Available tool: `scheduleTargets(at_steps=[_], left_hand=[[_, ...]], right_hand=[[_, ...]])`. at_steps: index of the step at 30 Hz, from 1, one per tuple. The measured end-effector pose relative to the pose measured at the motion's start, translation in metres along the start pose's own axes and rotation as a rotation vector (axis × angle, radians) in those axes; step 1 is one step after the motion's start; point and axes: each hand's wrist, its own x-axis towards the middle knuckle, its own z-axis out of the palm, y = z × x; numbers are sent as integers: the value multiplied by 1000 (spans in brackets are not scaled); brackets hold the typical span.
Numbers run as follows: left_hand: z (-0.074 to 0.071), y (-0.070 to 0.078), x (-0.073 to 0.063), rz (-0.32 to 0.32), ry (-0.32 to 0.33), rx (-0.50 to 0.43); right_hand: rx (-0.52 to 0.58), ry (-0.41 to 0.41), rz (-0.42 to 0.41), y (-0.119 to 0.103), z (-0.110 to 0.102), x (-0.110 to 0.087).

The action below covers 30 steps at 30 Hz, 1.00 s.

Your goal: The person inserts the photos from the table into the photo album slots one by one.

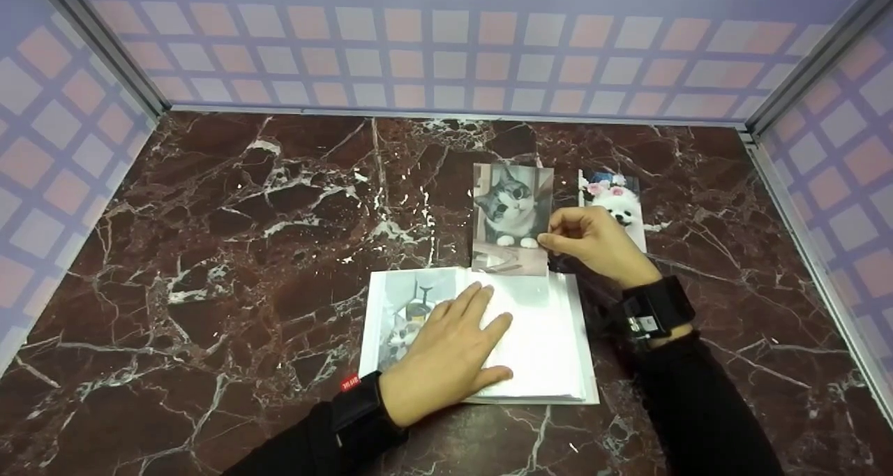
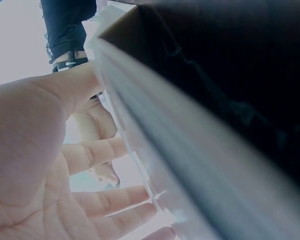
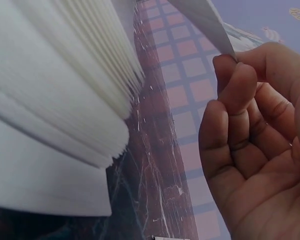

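Observation:
An open photo album [image 1: 586, 385] lies on the table, a picture in its left page and a white sleeve on the right. My left hand [image 1: 446, 350] rests across the middle of the album with spread fingers; in the left wrist view its fingertips touch the page edge. Between thumb and fingers my right hand [image 1: 593, 242] pinches the right edge of a cat photo [image 1: 513, 211]. That photo's lower end meets the top of the right page; whether it is inside the sleeve I cannot tell. In the right wrist view the pinched photo corner [image 3: 210, 25] shows beside the thick stack of pages.
A photo of a white dog [image 1: 621, 204] with flowers lies behind my right hand, partly covered by it. The dark red marbled table [image 1: 230, 253] is bounded by checked panels [image 1: 404, 50] at the back and both sides.

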Motion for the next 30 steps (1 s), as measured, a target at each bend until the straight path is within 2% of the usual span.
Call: scheduleTargets(at_steps=[10,20,30], left_hand=[[0,0,0,7,-8,-4],[-1,0,0,0,-11,-20],[0,-2,-1,2,-4,-25]], right_hand=[[32,13,20,4,8,3],[75,-31,46,11,6,3],[67,-107,56,11,8,3]])
